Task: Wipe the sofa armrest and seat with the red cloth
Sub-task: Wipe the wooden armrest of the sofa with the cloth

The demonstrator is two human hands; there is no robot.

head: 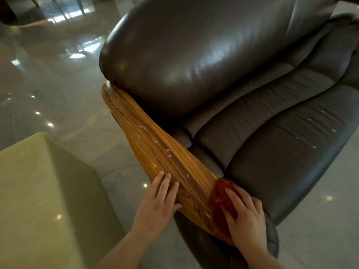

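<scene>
A dark leather sofa fills the right of the head view, with a striped wooden armrest [159, 144] running from the backrest toward me. Small white droplets dot the armrest and the seat cushion [287, 144]. The red cloth [220, 199] lies bunched on the near end of the armrest. My right hand [245, 216] presses flat on top of the cloth, fingers spread over it. On the armrest's left side, bare wood sits under my left hand [158, 202], which lies flat and holds nothing.
A pale green block with a smooth top [38, 200] stands close on the left of the armrest. Glossy stone floor [48, 90] stretches behind and to the left. The sofa backrest [194, 51] rises behind the armrest.
</scene>
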